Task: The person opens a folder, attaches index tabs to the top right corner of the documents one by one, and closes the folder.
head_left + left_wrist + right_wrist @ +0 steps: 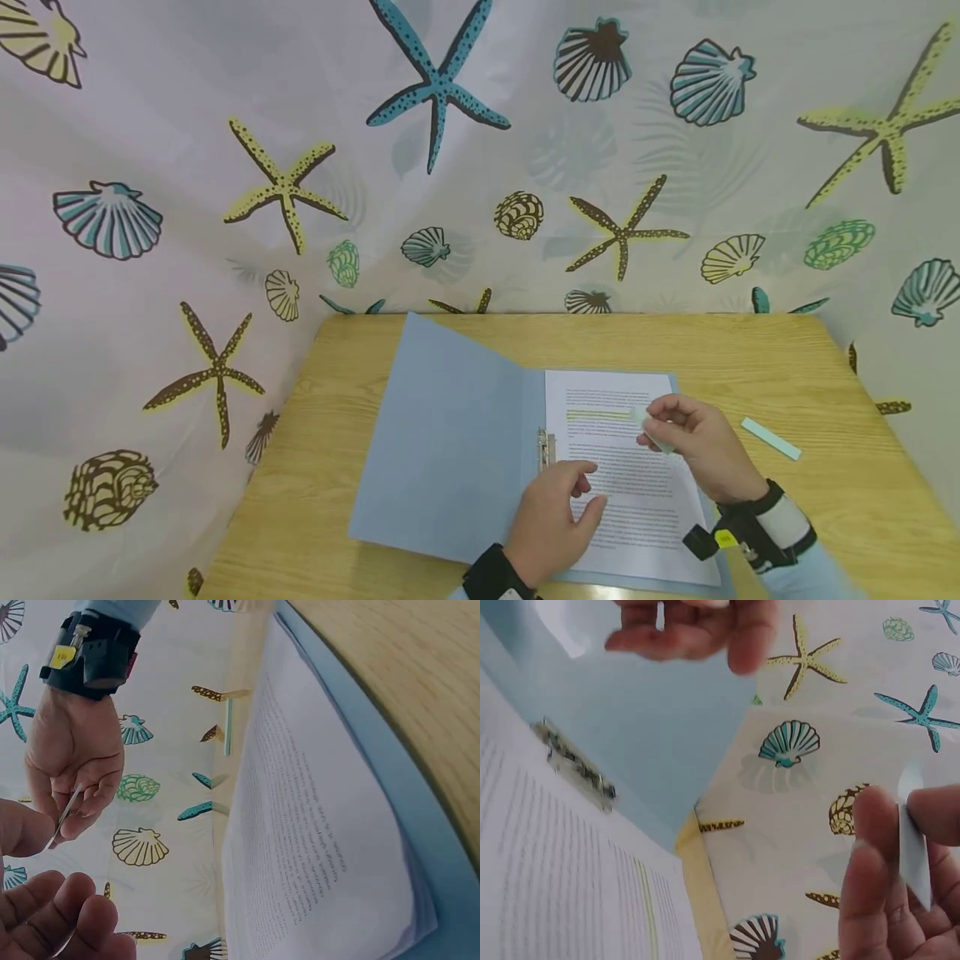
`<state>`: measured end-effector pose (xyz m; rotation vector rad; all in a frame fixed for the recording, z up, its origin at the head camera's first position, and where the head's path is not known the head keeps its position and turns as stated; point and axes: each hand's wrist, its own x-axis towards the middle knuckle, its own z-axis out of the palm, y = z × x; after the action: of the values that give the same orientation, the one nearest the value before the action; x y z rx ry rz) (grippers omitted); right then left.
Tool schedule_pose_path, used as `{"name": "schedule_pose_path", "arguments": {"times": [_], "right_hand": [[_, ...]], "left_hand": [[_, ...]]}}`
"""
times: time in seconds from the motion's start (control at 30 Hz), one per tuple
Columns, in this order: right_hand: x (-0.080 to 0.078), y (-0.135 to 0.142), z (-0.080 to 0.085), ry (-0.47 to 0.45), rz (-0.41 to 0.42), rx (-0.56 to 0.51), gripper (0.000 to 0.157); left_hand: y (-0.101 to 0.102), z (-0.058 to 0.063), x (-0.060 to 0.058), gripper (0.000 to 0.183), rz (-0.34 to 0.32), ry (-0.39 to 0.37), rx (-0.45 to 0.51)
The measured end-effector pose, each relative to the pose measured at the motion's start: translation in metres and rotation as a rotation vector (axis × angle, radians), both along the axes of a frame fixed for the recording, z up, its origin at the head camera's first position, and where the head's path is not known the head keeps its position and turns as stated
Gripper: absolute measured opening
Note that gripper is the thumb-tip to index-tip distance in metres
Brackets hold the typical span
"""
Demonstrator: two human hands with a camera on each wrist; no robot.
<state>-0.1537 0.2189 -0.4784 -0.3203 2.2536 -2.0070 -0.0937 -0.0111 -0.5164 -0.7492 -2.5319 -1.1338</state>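
An open light blue folder (450, 450) lies on the table with a stack of printed pages (622, 492) on its right side. Two lines near the top of the page carry yellow highlighting (598, 414). My right hand (701, 446) pinches a small pale green strip (913, 855), thin like a sticky tab, between thumb and fingers over the page's upper right. Above the lower left of the page hovers my left hand (555, 517), thumb and fingers apart and loosely bent, with nothing between them.
A second pale green strip (771, 438) lies on the wooden table (862, 500), right of the folder. The folder's metal clip (546, 448) sits along the pages' left edge. Behind the table hangs a cloth (465, 242) printed with shells and starfish.
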Motion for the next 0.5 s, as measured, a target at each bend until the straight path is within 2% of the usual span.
{"name": "schedule_pose_path", "arguments": {"times": [0.1,0.2,0.37,0.5], "right_hand": [[-0.013,0.012,0.004,0.062,-0.073,0.154,0.025],[-0.028,0.022,0.005,0.091,-0.108,0.299,0.023],[-0.056,0.032,-0.002,0.094,-0.078,0.495,0.024],[-0.077,0.037,-0.013,0.056,-0.053,0.587,0.027]], "left_hand": [[0.004,-0.005,0.000,0.028,-0.013,0.001,-0.091],[0.008,-0.009,0.000,0.028,-0.021,-0.001,-0.163],[0.016,-0.009,-0.003,0.027,-0.044,0.027,-0.262],[0.025,-0.008,-0.011,0.028,-0.058,0.070,-0.383]]}}
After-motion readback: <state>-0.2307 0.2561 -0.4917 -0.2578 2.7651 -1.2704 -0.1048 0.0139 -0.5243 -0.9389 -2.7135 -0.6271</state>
